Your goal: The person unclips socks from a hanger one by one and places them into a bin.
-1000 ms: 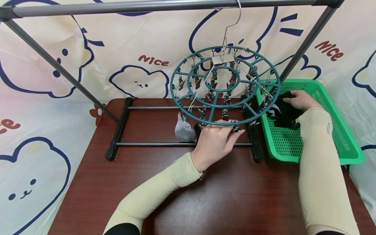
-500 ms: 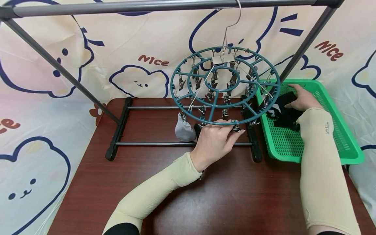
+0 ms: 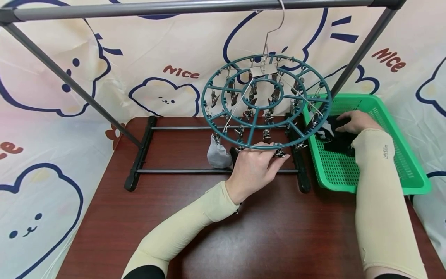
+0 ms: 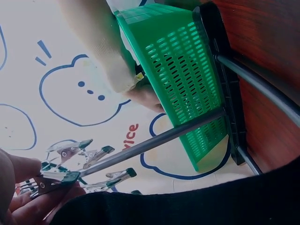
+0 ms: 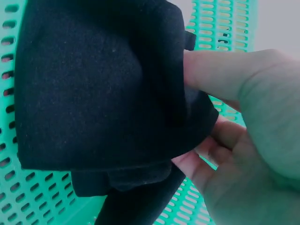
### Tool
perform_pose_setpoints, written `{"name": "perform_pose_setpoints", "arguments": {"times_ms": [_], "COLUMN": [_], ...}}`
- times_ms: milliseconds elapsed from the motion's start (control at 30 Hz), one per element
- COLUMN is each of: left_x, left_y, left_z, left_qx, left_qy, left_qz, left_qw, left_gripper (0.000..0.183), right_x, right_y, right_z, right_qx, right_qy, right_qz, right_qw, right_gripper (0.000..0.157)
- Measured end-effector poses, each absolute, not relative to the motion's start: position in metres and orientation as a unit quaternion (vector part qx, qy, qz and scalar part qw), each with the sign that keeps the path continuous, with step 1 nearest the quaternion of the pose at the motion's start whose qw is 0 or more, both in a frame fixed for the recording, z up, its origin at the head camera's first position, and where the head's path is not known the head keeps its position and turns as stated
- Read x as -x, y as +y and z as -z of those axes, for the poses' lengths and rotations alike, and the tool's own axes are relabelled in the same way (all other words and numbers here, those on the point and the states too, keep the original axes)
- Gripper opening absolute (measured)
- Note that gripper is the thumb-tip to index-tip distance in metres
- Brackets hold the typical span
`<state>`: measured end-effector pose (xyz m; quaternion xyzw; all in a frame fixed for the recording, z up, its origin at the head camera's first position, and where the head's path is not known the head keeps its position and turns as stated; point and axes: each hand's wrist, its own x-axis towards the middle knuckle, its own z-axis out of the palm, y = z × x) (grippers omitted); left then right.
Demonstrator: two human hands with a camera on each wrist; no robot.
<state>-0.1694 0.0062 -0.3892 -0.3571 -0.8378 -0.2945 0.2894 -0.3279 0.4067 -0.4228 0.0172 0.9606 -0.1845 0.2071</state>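
A round teal clip hanger point(image 3: 251, 126) hangs by its metal hook, with several metal clips around it. At its front rim my left hand point(image 3: 251, 170) pinches a clip point(image 4: 57, 181) between thumb and fingers. Black fabric point(image 4: 187, 199) hangs close by this hand, filling the lower edge of the left wrist view. A grey sock point(image 3: 218, 154) hangs from a clip at the hanger's front left. My right hand point(image 3: 359, 122) is inside the green basket point(image 3: 400, 151), thumb and fingers gripping the edge of a black sock point(image 5: 103, 93). More black fabric point(image 5: 140, 204) lies beneath it.
The grey rack's top bar point(image 3: 150, 11) carries the hanger; its black feet point(image 3: 139, 162) and lower rods point(image 3: 188, 171) stand on the brown table point(image 3: 223, 240). A slanted post point(image 3: 364, 50) rises beside the basket. Grey-and-black cloth point(image 3: 325, 131) lies at the basket's left side.
My right hand's spread fingers have drawn together onto the black sock in the basket. My left hand has stayed at the hanger's clip.
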Motion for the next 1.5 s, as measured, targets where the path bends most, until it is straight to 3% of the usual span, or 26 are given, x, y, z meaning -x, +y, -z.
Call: {"name": "perform_pose_setpoints", "arguments": {"times_ms": [267, 733, 933, 1233, 1367, 1500], "left_x": [0.171, 0.159, 0.15, 0.163, 0.169, 0.171], "left_y": [0.007, -0.004, -0.021, -0.058, -0.082, -0.101], "left_z": [0.388, 0.385, 0.379, 0.379, 0.385, 0.394], "left_qx": [0.36, 0.364, 0.373, 0.375, 0.339, 0.303], "left_qy": [-0.836, -0.851, -0.831, -0.72, -0.732, -0.783], "left_qz": [0.294, 0.228, 0.209, 0.37, 0.4, 0.404], "left_qw": [0.291, 0.303, 0.355, 0.452, 0.434, 0.362], "left_gripper": [0.02, 0.037, 0.035, 0.018, 0.024, 0.033], "right_x": [0.325, 0.32, 0.31, 0.27, 0.242, 0.215], "right_y": [0.41, 0.412, 0.401, 0.37, 0.355, 0.344], "right_z": [0.42, 0.398, 0.379, 0.355, 0.353, 0.356], "right_qx": [-0.026, -0.002, 0.038, 0.102, 0.109, 0.111], "right_qy": [0.96, 0.974, 0.979, 0.971, 0.955, 0.932], "right_qz": [0.17, 0.156, 0.157, 0.214, 0.273, 0.343], "right_qw": [0.22, 0.164, 0.128, 0.041, 0.029, 0.033], "right_gripper": [0.069, 0.067, 0.065, 0.057, 0.059, 0.06]}}
